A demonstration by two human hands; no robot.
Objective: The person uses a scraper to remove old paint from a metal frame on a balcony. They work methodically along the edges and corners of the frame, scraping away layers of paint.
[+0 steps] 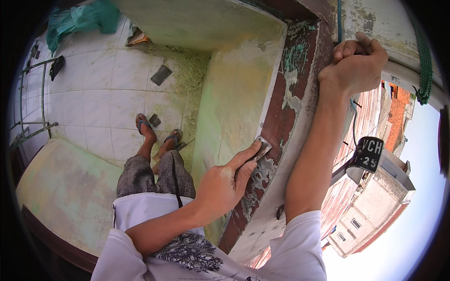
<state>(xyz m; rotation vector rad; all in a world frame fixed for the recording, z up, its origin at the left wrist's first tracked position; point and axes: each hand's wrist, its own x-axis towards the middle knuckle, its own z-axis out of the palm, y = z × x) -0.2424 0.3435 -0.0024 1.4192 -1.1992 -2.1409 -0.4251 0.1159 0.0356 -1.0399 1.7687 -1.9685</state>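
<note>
My left hand [218,187] grips a small flat metal scraper blade [263,148] between thumb and fingers. The blade's edge rests on a wooden frame [274,124] with peeling dark red-brown paint, where grey and greenish patches show through. My right arm reaches up past the frame along the outer ledge. At its end my right hand [354,61] is closed, fingers curled in beside the upper corner of the frame and a thin blue cable [339,21]. Whatever those fingers may hold is hidden.
Below, white floor tiles [98,100] carry dust and scrapings, with a dark flat block [161,75] near my sandaled feet. A green cloth [84,23] and metal rack [44,93] stand far left. Outside hang a black cylinder [365,157] and green rope [424,70], above rooftops.
</note>
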